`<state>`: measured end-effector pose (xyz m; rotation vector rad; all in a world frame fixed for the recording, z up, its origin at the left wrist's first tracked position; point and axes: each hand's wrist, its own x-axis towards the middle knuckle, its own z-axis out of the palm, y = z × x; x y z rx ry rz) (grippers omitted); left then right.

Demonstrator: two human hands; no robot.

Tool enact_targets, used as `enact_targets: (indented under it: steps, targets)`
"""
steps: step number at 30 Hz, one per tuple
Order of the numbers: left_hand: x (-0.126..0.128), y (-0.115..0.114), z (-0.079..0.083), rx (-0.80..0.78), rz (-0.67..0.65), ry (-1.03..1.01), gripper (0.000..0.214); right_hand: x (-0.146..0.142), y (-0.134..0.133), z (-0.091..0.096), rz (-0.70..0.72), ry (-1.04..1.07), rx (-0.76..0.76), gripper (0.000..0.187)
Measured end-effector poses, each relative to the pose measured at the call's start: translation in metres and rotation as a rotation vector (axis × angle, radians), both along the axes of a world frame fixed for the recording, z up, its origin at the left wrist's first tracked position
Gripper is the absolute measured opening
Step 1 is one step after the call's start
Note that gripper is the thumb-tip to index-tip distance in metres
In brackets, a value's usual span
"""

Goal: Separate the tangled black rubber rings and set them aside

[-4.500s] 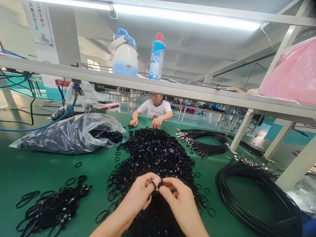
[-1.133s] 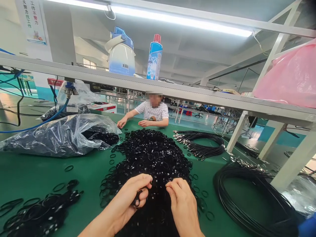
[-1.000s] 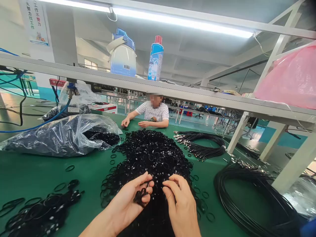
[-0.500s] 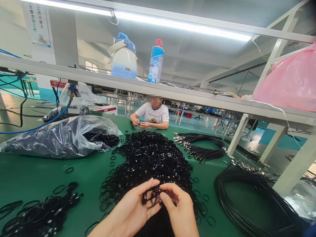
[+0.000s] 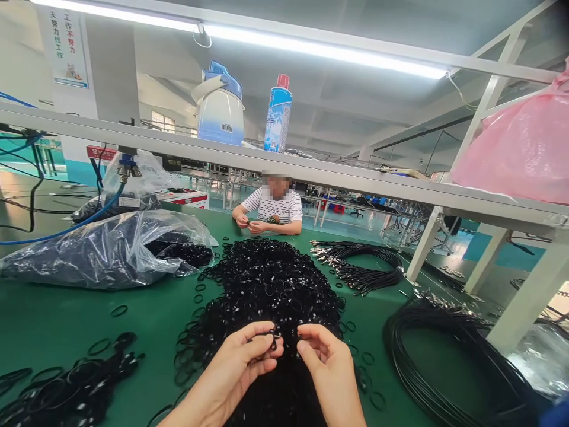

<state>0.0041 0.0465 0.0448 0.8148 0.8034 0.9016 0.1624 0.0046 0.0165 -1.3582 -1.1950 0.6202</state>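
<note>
Low over a big heap of black ring-shaped bands [image 5: 275, 284], my two hands are held a little apart. My left hand [image 5: 242, 359] is closed, its thumb and fingers pinching a black band [image 5: 274, 343] at the fingertips. To its right, my right hand [image 5: 328, 362] has thumb and forefinger nearly together. Something small and dark shows at those fingertips, too small to name. At the lower left of the green table lies a smaller pile of black bands [image 5: 75, 385].
A clear plastic bag [image 5: 102, 252] of black pieces lies on the left. Coiled black cables [image 5: 400, 356] with metal ends are at right, another coil [image 5: 373, 267] behind. Across the table sits a person [image 5: 271, 207], hands together. Overhead, a shelf [image 5: 213, 151] holds a jug and spray can.
My hands have moved apart. The left fingers, earlier spread with a band across them, have closed on the band at their tips. The view has shifted slightly.
</note>
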Motion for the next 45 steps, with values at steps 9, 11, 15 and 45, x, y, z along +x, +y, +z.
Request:
enact_targets:
  steps: [9, 11, 15, 45]
  targets:
    - [0.005, -0.003, -0.005, 0.048, -0.106, 0.021, 0.031, -0.011, -0.008, 0.01, 0.03, -0.213, 0.087, 0.018]
    - [0.004, -0.002, -0.007, 0.054, -0.109, 0.037, 0.031, -0.01, -0.008, 0.008, -0.01, -0.2, 0.063, 0.017]
    - [0.002, -0.001, -0.004, 0.027, -0.092, -0.01, 0.025, 0.001, -0.006, 0.0, -0.105, -0.246, 0.07, 0.023]
    - [0.003, 0.002, -0.004, 0.471, -0.172, 0.358, 0.02, -0.011, -0.011, 0.003, -0.086, -0.41, -0.01, 0.022]
